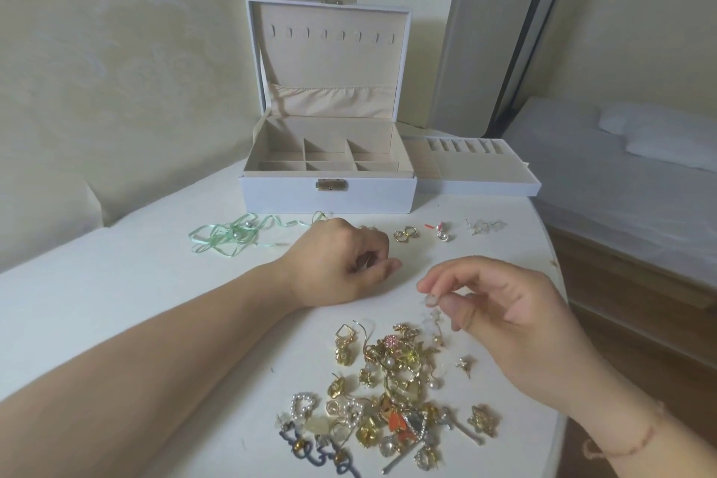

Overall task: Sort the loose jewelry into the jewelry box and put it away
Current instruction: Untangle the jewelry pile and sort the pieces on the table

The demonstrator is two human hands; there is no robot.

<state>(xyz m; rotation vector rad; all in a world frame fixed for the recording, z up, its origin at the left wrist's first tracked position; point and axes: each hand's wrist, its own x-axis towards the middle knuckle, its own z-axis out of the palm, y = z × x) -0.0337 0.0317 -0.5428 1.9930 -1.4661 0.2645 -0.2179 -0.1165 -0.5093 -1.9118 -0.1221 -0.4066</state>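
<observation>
Gold jewelry pile near table edge; right grip pinching pale earring; left grip curled, contents unclear.

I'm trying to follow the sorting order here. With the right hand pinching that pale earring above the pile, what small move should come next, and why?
Probably carry the pale earring in the right hand up to the row of separated earrings in front of the open jewelry box and set it with any match; the pile is still tangled.
</observation>
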